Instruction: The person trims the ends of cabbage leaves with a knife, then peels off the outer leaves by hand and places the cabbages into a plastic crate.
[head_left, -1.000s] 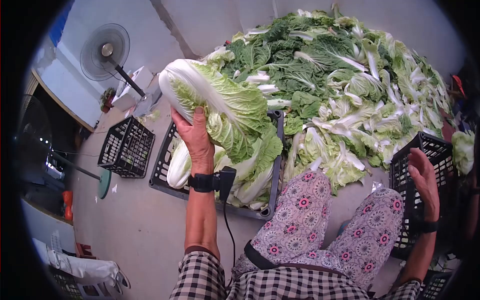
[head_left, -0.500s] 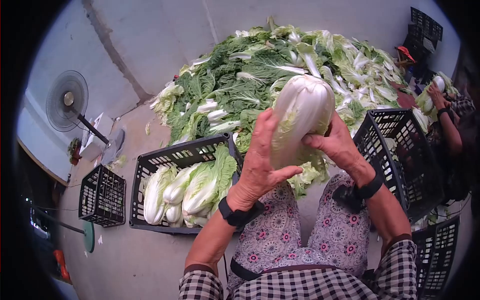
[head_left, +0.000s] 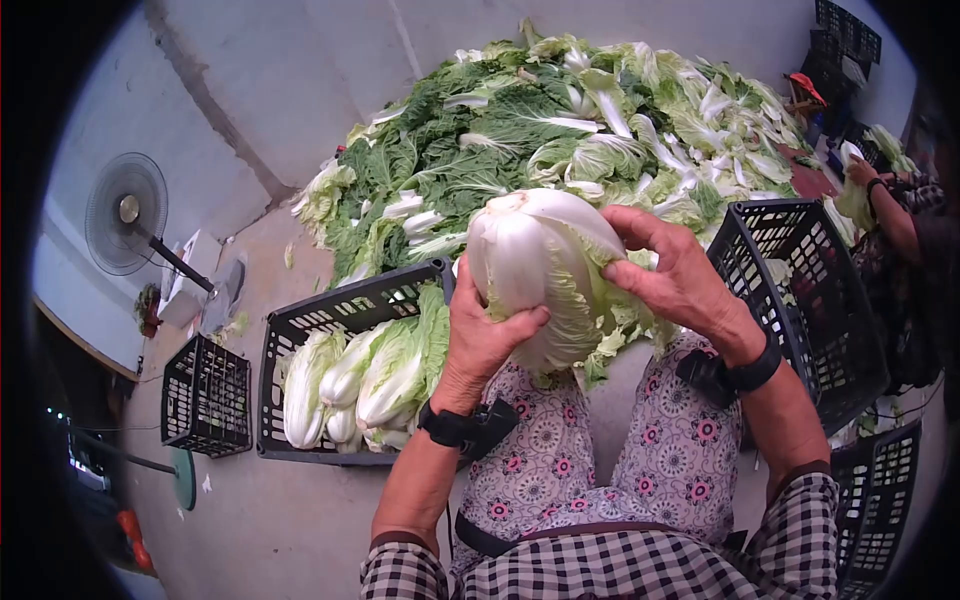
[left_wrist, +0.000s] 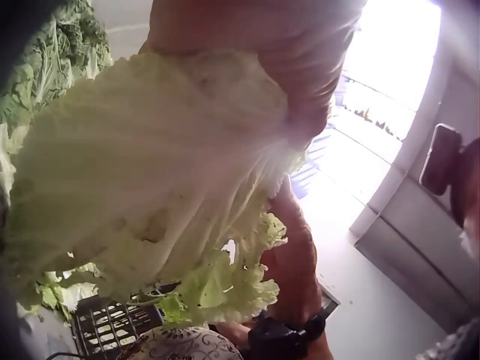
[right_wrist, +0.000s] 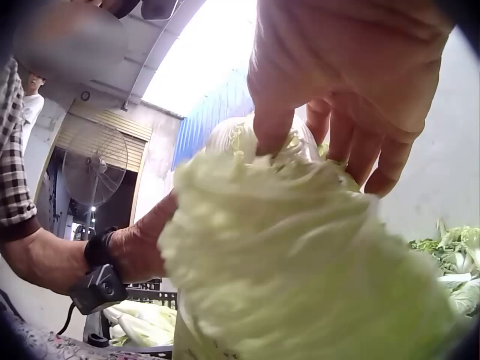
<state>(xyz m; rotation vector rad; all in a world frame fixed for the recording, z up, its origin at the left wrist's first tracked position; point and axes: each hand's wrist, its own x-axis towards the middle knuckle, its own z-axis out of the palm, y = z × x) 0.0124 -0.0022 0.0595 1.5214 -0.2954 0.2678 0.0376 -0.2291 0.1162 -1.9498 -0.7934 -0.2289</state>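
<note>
A large Chinese cabbage [head_left: 525, 265] is held up over the lap, its pale cut base uppermost and its leafy end hanging down. My left hand [head_left: 480, 335] grips it from the left, with the thumb across the front. On the other side my right hand [head_left: 675, 270] pinches an outer leaf [head_left: 590, 230] between thumb and fingers near the base. In the right wrist view the right hand's fingers [right_wrist: 364, 150] reach down behind a broad, frilly leaf [right_wrist: 277, 262]. A wide leaf [left_wrist: 142, 165] with small brown spots hangs below the left hand in the left wrist view.
A black crate [head_left: 350, 303] with several cabbages [head_left: 390, 385] stands at the left. Another crate [head_left: 835, 330] is by the right knee. Ahead rises a large heap of loose leaves [head_left: 560, 130]. A fan [head_left: 128, 210] stands far left; another person's arm [head_left: 895, 215] shows at the right.
The cabbage has come from over the left crate to above the lap. My right hand, empty a second ago, now pinches its leaf; my left hand, spread half a second ago, grips its side.
</note>
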